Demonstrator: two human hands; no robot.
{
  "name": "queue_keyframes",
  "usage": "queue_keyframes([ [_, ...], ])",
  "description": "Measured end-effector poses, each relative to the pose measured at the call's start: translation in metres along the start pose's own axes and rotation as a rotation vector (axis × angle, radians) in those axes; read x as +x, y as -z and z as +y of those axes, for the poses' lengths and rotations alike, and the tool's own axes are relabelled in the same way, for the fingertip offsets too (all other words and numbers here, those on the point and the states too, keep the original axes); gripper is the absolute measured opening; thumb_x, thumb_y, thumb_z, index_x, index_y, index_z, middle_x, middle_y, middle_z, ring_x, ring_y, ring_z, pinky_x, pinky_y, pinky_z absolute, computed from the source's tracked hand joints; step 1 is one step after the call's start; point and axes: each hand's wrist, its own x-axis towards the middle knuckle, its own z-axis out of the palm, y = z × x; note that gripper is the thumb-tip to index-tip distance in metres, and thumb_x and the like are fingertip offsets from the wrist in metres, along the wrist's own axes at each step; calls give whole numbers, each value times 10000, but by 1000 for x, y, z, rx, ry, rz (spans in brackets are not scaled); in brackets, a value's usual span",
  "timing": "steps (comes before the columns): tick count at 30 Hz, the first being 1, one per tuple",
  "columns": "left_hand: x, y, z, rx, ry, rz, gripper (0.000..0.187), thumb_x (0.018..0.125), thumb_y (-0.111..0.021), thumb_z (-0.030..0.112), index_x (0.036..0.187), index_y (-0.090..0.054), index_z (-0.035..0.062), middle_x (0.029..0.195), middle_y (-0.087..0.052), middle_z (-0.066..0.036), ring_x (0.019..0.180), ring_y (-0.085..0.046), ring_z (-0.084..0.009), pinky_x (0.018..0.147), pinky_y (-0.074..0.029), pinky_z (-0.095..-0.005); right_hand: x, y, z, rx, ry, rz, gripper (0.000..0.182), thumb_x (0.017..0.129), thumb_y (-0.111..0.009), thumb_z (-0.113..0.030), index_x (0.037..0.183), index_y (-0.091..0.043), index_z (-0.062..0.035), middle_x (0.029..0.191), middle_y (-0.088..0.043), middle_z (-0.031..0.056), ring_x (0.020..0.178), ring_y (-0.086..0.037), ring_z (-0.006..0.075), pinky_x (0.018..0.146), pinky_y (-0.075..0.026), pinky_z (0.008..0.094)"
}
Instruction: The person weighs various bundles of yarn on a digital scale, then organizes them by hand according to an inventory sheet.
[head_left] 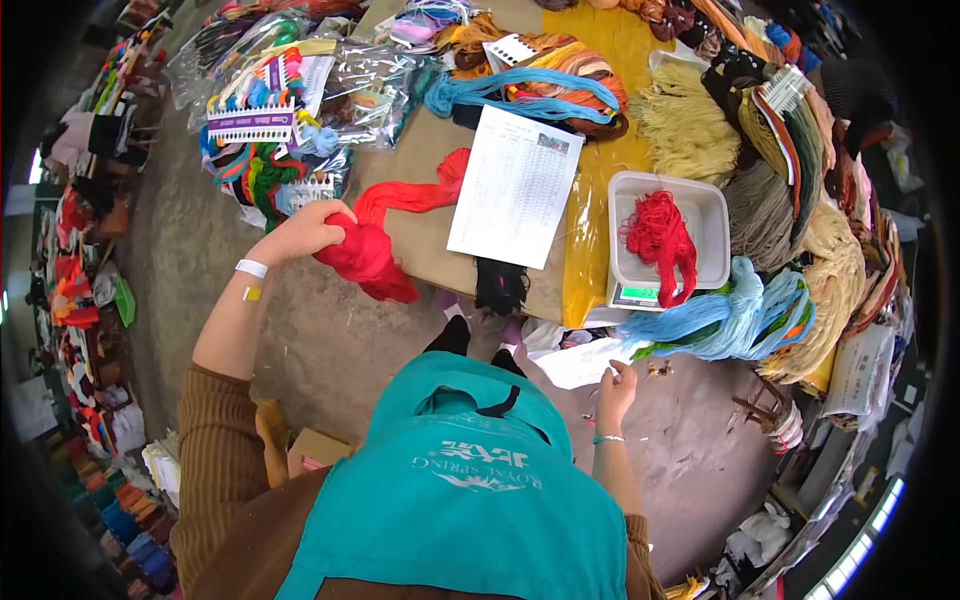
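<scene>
My left hand [312, 228] is closed around the end of a red thread skein [365, 255]. The skein hangs over the table's front edge, and its other end lies on the tabletop, running up to a printed sheet [515, 190]. My right hand [617, 388] is low on the right with its fingers curled together. It is just beside a white paper-like piece [580, 364] that sticks out below the table edge. Whatever its fingers may hold is too small to make out. A loose red thread bundle [660, 240] sits in a clear plastic tub [718, 250] on a scale with a green display [640, 294].
Light blue skeins [730, 315] hang over the edge beside the scale. Cream and grey thread hanks [685, 120] are heaped at the right. Bagged thread with punched cards [250, 122] lies at the back left. A black bundle [500, 285] hangs from the front edge.
</scene>
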Motion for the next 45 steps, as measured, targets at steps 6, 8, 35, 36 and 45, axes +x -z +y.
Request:
queue_keyframes([
  [6,31,11,-3,55,-77,-29,293,743,-575,74,1020,-640,4,892,-652,-84,842,-604,-154,749,-494,-289,-11,-10,-8,43,-43,24,195,805,-623,-57,992,-673,-30,982,-616,129,767,-585,243,718,-486,349],
  [8,36,11,-1,-3,-16,-43,283,747,-577,74,1013,-643,4,891,-655,-83,844,-606,-150,748,-495,-286,-13,-11,-11,52,-45,50,187,810,-619,-46,988,-673,-27,976,-615,126,758,-581,240,721,-489,348],
  [35,-56,-133,-94,-225,-14,265,331,895,-642,127,1203,-607,13,1125,-632,-86,1026,-611,-164,884,-485,-293,129,27,-61,-391,432,439,449,646,-811,-147,1072,-673,-113,1501,-346,159,1403,-274,405,1098,-294,507],
  [36,-71,-139,-95,-233,34,267,327,901,-621,136,1199,-604,4,1101,-642,-88,1032,-611,-164,893,-482,-294,131,28,-63,-386,448,418,354,638,-797,-140,969,-679,-97,1504,-350,149,1402,-279,406,1107,-276,526],
  [45,-140,-181,-66,-317,204,186,329,921,-591,167,1202,-599,-4,1116,-647,-75,1032,-594,-145,903,-468,-289,133,75,-83,-352,767,515,148,711,-676,-104,837,-622,-49,1363,-509,113,1316,-401,376,1115,-243,553],
])
